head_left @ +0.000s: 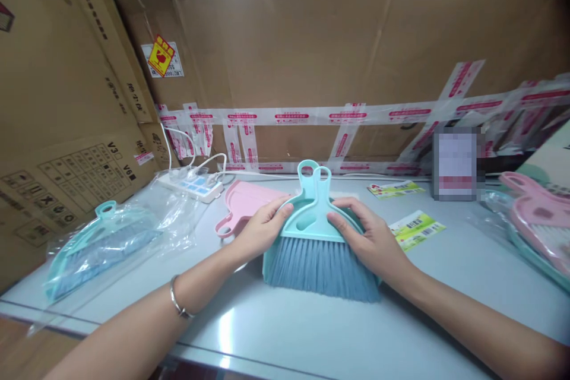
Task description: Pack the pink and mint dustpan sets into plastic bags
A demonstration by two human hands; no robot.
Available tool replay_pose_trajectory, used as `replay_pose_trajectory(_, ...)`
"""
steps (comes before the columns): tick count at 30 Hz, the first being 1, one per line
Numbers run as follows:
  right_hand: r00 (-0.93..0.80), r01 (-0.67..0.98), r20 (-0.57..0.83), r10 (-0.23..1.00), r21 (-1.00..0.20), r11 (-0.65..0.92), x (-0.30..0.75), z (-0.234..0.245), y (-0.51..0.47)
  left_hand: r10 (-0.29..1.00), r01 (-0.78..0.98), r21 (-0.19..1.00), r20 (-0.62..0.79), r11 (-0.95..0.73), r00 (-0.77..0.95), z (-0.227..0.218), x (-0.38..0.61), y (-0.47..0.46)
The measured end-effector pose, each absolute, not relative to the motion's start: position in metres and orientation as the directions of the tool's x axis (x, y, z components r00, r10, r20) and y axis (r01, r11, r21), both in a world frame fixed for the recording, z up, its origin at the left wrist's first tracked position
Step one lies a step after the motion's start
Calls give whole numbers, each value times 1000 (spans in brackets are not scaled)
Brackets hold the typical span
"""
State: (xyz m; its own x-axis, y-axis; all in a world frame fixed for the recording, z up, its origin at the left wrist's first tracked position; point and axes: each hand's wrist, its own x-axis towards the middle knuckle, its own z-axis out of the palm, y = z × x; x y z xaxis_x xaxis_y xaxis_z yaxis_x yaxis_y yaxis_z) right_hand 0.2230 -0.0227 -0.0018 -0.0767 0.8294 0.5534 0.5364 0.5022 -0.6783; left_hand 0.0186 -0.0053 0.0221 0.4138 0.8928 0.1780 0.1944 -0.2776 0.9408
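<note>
In the middle of the head view, a teal hand brush (323, 267) with blue-grey bristles lies against a teal dustpan (268, 266). Their looped handles point away from me, side by side. My left hand (266, 222) is closed on the left edge of the dustpan, thumb on top. On the other side, my right hand (369, 237) grips the pair, its thumb pressing the brush's shoulder and its fingers partly hidden around the dustpan's edge. Just behind my left hand lies a pink dustpan (252, 197), partly covered by it.
A bagged teal brush-and-dustpan set (104, 243) lies left, near a white power strip (196, 185). Two label cards (418, 230) and a blurred upright device (455, 163) stand or lie right, beyond them a pink set (537, 208). A large cardboard box (312, 41) closes off the back.
</note>
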Motion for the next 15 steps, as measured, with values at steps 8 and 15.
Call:
replay_pose_trajectory(8, -173, 678, 749, 640, -380, 629, 223, 7, -21, 884, 185, 942, 177, -279, 433, 19, 17, -4)
replay_pose_trajectory(15, -134, 678, 666, 734, -478, 558, 209, 11, -16, 907, 242, 930, 168, -276, 387, 19, 18, -7)
